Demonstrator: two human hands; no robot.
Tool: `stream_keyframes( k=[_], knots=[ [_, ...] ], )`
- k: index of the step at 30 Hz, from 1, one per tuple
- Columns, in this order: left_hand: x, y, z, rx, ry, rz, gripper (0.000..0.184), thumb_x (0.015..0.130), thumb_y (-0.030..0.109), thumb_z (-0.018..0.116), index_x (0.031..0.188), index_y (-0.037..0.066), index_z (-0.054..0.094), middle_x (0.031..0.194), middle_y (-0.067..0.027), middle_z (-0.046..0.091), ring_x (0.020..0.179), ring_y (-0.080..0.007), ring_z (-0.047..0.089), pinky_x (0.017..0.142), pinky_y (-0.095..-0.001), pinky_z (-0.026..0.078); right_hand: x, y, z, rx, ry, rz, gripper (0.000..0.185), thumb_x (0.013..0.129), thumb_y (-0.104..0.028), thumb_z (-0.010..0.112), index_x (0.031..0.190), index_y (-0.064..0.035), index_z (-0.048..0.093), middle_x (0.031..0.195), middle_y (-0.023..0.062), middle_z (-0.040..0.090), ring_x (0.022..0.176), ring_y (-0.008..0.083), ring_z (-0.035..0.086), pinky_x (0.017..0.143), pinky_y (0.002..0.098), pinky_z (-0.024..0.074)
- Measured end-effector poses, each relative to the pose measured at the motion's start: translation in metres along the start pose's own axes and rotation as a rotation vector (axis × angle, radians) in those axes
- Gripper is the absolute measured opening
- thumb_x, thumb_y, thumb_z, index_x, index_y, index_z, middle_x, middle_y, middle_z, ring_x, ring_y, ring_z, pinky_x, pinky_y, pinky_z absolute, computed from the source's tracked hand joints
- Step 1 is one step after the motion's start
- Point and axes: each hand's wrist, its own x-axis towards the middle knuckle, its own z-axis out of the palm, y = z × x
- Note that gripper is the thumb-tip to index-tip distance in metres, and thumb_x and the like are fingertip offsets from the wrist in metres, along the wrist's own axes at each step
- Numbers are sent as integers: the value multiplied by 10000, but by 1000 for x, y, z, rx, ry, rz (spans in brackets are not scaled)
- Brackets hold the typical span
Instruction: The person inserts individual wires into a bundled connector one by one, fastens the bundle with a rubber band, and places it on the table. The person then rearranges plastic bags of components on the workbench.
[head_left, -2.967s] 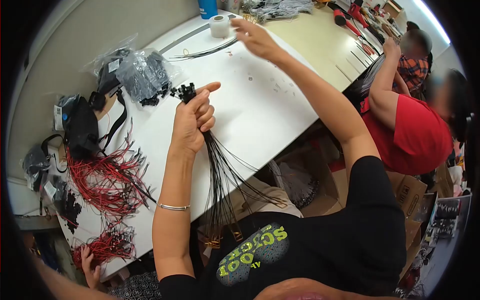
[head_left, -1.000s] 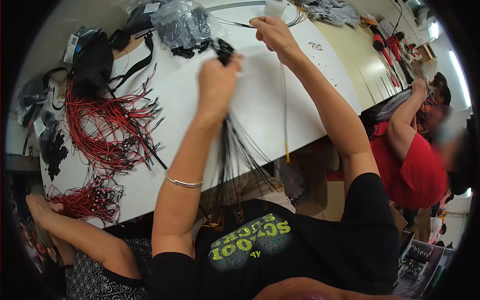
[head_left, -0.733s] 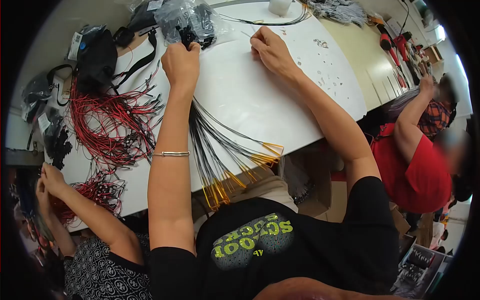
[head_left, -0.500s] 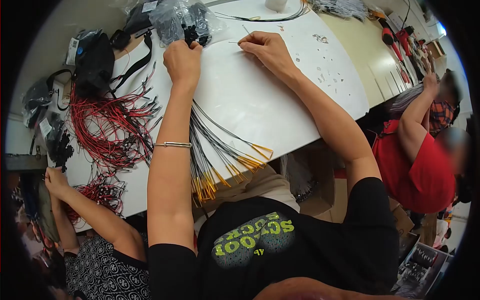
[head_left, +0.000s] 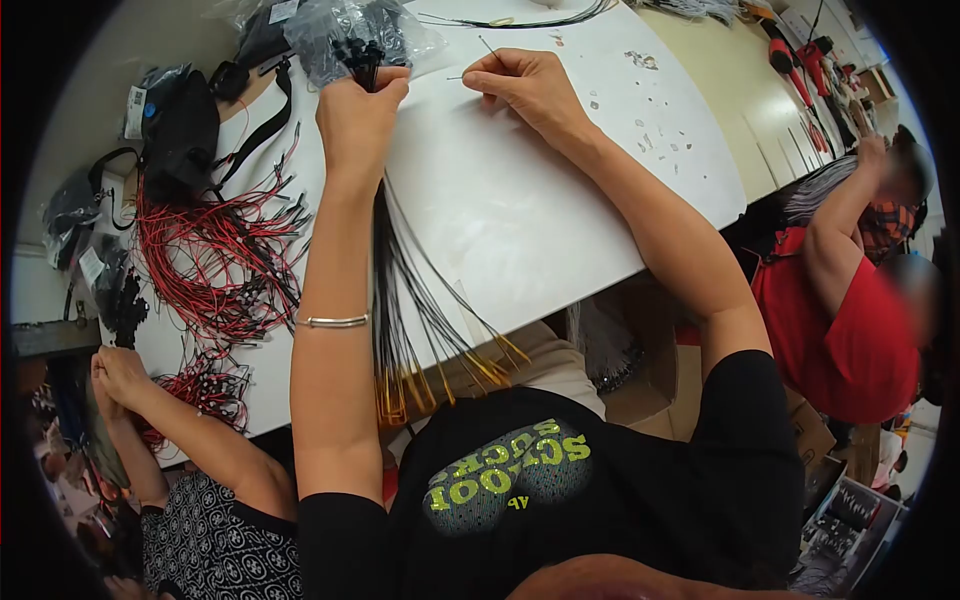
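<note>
Right hand (head_left: 540, 90) has come back from beside the tape roll, where it was reaching, and now pinches a thin strand (head_left: 488, 45).

Left to right: co-worker's hands (head_left: 120, 375) together at the left edge, contents too small to read. Black pouch (head_left: 180, 130) sits far left, strap trailing; red-and-black wires (head_left: 205, 245) piled nearer, probably parked aside to leave working room mid-bench (head_left: 520, 240).

Left hand (head_left: 355, 125) is clamped round the black cables (head_left: 400, 250) just below their black connectors (head_left: 358, 55). Grip that high looks meant to keep the heads bunched and let the tails fall freely. Amber ends (head_left: 490, 370) fan out past the near edge, over the lap, likely because the cables need the drop. Clear plastic bag (head_left: 408, 42) is just beyond that fist.

Hands apart, bare bench between. Right fingertips closed on the strand; both ends poke out, so the grip seems mid-length. Can't tell what it is. More loose cables (head_left: 545, 22) lie beyond; scraps (head_left: 655, 140) to the right.
</note>
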Motion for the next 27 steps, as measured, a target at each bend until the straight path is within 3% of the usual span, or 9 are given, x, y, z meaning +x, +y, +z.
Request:
stream_keyframes(
  k=[3, 8, 27],
  knots=[
    [-5, 6, -10, -645, -315, -374, 103, 822, 19, 653, 903, -31, 691, 824, -166, 702, 493, -106, 502, 419, -210, 352, 1, 4, 0, 8, 37, -77, 136, 831, -160, 721, 886, -36, 732, 699, 5, 633, 619, 47, 510, 596, 162, 417],
    [-16, 7, 0, -911, -333, -523, 110, 832, -1, 670, 932, -48, 673, 858, -175, 708, 495, -22, 455, 377, -146, 237, -4, 0, 0, 78, 35, -77, 137, 819, -168, 732, 873, -42, 735, 694, -9, 623, 609, 39, 466, 593, 150, 379],
    [-17, -4, 7, -998, -267, -535, 91, 765, -61, 706, 843, -49, 662, 874, -150, 712, 488, -35, 461, 378, -154, 231, -10, -6, 5, 50, -21, -38, 139, 801, -178, 747, 837, -44, 737, 648, -33, 587, 579, 28, 412, 543, 145, 321]
  ],
)
